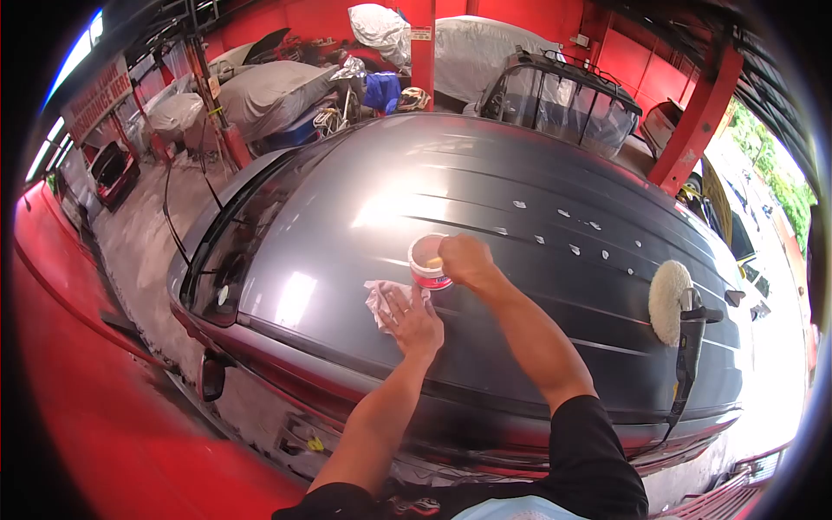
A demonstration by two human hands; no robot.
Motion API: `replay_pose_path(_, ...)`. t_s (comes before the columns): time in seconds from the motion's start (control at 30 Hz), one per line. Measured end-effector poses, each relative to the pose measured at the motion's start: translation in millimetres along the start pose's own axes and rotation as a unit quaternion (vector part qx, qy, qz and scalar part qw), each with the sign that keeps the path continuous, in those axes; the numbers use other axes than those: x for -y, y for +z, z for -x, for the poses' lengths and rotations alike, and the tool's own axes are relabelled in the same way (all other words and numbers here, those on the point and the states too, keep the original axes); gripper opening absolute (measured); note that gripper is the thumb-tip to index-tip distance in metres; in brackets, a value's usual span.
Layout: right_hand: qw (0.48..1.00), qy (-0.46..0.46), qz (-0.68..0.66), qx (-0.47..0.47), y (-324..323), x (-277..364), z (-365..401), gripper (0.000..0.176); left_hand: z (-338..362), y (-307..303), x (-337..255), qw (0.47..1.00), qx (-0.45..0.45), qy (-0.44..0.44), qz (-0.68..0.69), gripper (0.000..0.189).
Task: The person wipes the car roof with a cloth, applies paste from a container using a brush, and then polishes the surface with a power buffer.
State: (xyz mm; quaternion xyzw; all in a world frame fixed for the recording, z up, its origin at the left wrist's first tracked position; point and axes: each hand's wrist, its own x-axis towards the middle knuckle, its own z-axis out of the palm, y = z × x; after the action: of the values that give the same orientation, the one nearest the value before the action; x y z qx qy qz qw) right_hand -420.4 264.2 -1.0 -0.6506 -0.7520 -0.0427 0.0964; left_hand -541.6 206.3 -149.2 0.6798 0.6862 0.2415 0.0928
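Observation:
A white tub with a red label [431,276] stands on the dark grey car roof [347,260], its mouth turned toward me. My right hand [466,260] is closed at the tub's right rim. A small yellowish piece [434,261] shows in the tub's mouth beside the fingers; its kind and most of it are hidden by the hand. My left hand [411,325] lies with fingers spread on a crumpled whitish cloth [378,299], its fingertips against or close to the tub's lower side.
A polisher [689,347] with a fluffy white pad [669,303] rests on the roof at the right. Several white dabs [575,250] dot the ribbed roof. Covered cars [269,100] and red posts [698,113] stand behind. A side mirror [212,375] sticks out at the lower left.

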Motion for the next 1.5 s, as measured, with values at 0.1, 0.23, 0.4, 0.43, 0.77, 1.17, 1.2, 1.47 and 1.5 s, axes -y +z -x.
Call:
replay_pose_path(0.1,1.000,-0.004,-0.010,-0.020,-35.8,2.8,9.1,0.013,1.2,-1.6,0.6,0.999,-0.031,0.015,-0.024,0.052)
replay_pose_path(0.23,0.985,-0.003,-0.084,-0.154,-33.5,-37.8,60.0,0.023,1.4,-0.5,-1.2,0.999,-0.044,0.015,-0.022,0.050)
replay_pose_path(0.4,0.915,0.274,-0.230,-0.188,-12.7,-84.0,171.3,0.029,-0.8,6.5,-1.0,0.998,-0.028,0.030,-0.041,0.049)
replay_pose_path(0.43,0.902,0.333,-0.178,-0.208,-7.1,-107.8,196.9,0.030,-0.3,7.1,-1.1,0.998,-0.032,0.021,-0.044,0.050)
replay_pose_path(0.77,0.815,0.543,0.045,-0.197,15.1,-210.5,290.4,0.028,1.9,6.3,-2.2,0.997,-0.044,0.020,-0.056,0.048)
replay_pose_path(1.17,0.910,0.392,-0.087,-0.105,26.5,-100.2,162.5,0.026,0.6,3.6,-1.6,0.999,-0.008,0.009,-0.032,0.050)
replay_pose_path(1.2,0.924,0.371,-0.076,-0.047,27.8,-88.9,154.8,0.025,1.4,2.1,-1.4,0.999,-0.006,0.007,-0.033,0.050)
replay_pose_path(1.47,0.914,0.259,-0.180,-0.255,24.9,-36.1,123.1,0.026,1.5,-3.0,-2.0,0.998,-0.016,0.014,-0.060,0.050)
replay_pose_path(1.5,0.906,0.215,-0.201,-0.303,7.7,-25.3,122.1,0.024,2.1,-2.6,-0.1,0.997,-0.024,-0.004,-0.071,0.050)
